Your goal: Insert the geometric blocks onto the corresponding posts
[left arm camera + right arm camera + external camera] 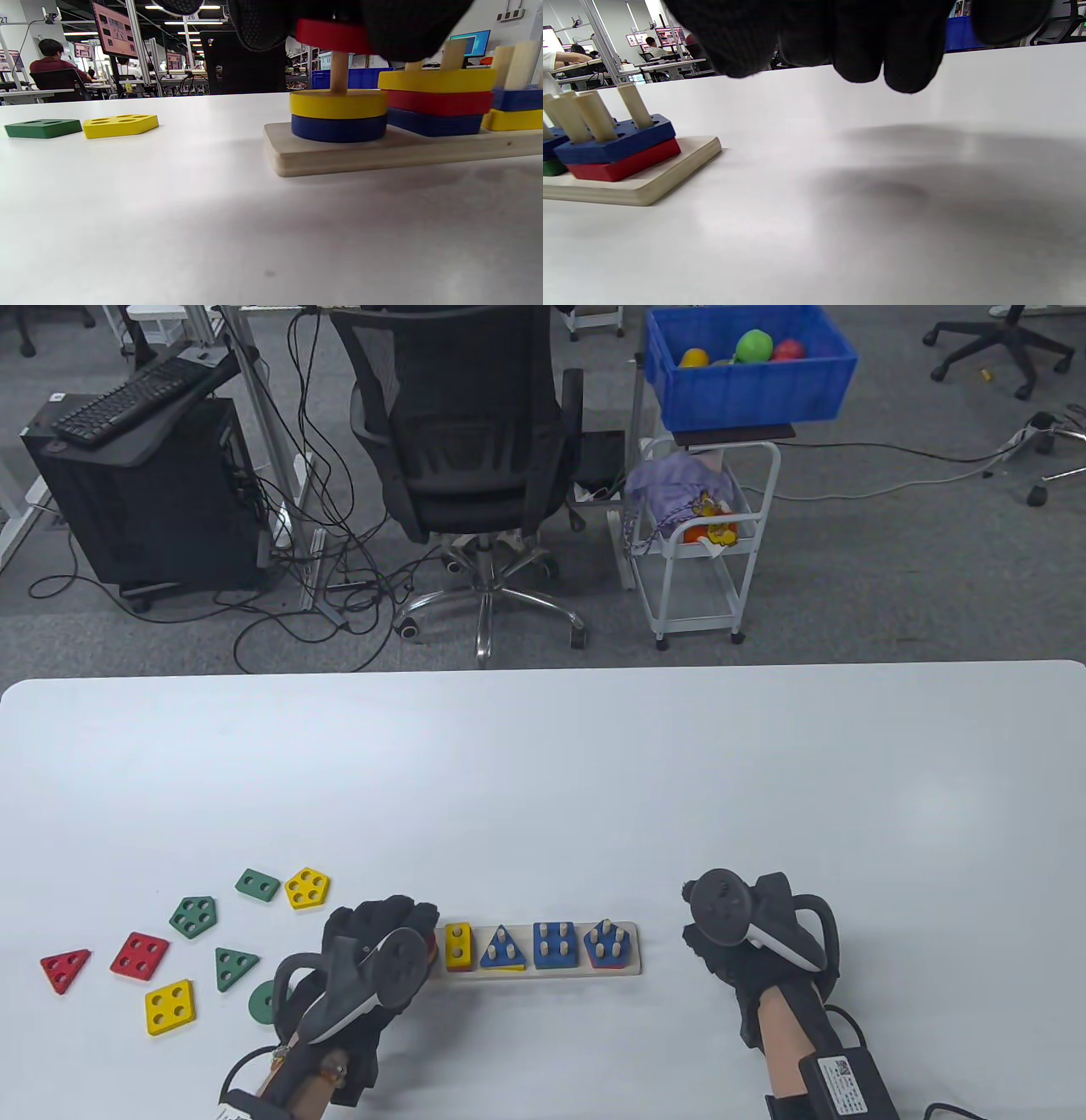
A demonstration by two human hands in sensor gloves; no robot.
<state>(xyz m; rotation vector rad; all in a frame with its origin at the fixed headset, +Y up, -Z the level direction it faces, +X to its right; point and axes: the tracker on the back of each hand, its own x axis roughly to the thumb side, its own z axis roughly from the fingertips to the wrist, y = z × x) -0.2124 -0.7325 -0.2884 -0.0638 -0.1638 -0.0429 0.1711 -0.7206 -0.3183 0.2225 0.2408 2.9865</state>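
White tabletop (543, 780): red disc (333, 37) gripped by left hand (382, 954) atop single post (339, 72); right hand (747, 929) relaxed, empty; eight blocks left loose at 9 o'clock.

Pale unpainted wood base (382, 152) and posts (339, 72), glossy painted blocks (338, 103), smooth matt white table (543, 780).

Left hand (339, 17) holds red disc (333, 36) on single post (339, 72), above yellow disc (338, 104); grip apparently pinched, largely cropped.

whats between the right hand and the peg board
Nothing: bare white table separates the right hand from the peg board's end with the blue pentagon block. Both table and right wrist views show it.
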